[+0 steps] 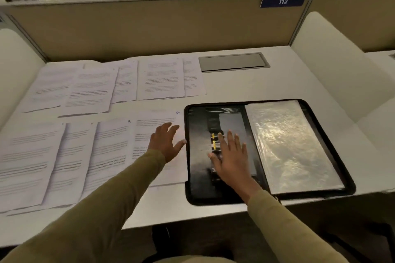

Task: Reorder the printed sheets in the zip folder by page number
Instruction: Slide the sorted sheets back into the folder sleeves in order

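One black zip folder (196, 168) lies open flat on the desk (235, 87), and left of it I count nine printed sheets (162, 79): four in a row level with the folder and, as far as the overlaps show, five beyond it. The left hand (165, 142) rests with fingers spread on the sheet marked 10 (158, 121), just beside the folder's left edge. The right hand (232, 156) lies flat, fingers straight, on the folder's left inner panel.

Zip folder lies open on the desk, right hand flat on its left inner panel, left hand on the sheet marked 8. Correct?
No: the left hand is on the sheet marked 10, as the head view shows; the sheet marked 8 lies beside it. The zip folder is open, right hand flat on its left panel.
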